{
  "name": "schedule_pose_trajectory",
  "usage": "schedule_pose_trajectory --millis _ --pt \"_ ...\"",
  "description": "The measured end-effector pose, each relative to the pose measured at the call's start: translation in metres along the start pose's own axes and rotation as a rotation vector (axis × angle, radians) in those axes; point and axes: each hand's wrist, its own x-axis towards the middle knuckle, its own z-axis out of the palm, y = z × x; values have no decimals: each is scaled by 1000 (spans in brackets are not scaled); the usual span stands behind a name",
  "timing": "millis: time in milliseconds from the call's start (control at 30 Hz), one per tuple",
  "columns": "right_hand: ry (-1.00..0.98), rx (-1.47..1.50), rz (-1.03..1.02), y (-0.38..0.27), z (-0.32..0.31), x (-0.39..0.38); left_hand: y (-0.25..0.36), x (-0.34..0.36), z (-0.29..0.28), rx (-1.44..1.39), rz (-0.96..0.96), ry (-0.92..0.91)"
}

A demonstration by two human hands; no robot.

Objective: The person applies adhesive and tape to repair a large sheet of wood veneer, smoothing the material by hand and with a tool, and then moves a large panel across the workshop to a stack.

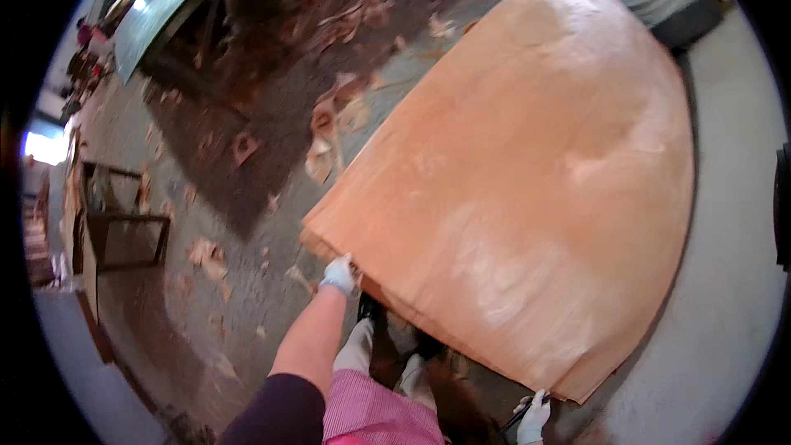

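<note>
A broad, tan sheet of wood veneer [503, 173] lies before me, with layered edges on its near side that look like several sheets stacked. My left hand [339, 274], in a white glove, has its fingers closed on the near left edge of the veneer. At the near right corner, my right hand [534, 419], also gloved in white, is closed around a thin dark stick-like tool [512, 422]. That hand is right beside the veneer's edge; whether it touches the sheet, I cannot tell. The tool's exact kind is too small to make out.
Torn veneer scraps [321, 148] litter the grey floor on the left. A pale green tabletop [177, 8] stands at the far left, a dark frame stand [128, 218] nearer. A grey covered bundle [671, 0] sits beyond the far right corner. A pale wall or floor surface [725, 222] borders the right.
</note>
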Motion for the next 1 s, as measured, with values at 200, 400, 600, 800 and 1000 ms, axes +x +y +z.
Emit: schedule_pose_trajectory --millis 200,400,600,800,1000 --pt "61 -69 -26 13 26 16 -22 36 -12 100 -2 70" --pt "2 -74 -11 27 35 27 -26 53 -27 294 56 172" --pt "22 -83 32 51 27 21 -32 62 -43 434 64 391" --pt "96 -103 73 67 24 14 -33 54 -33 141 27 326" --pt "13 -44 71 48 48 -7 -23 52 -38 39 50 133"
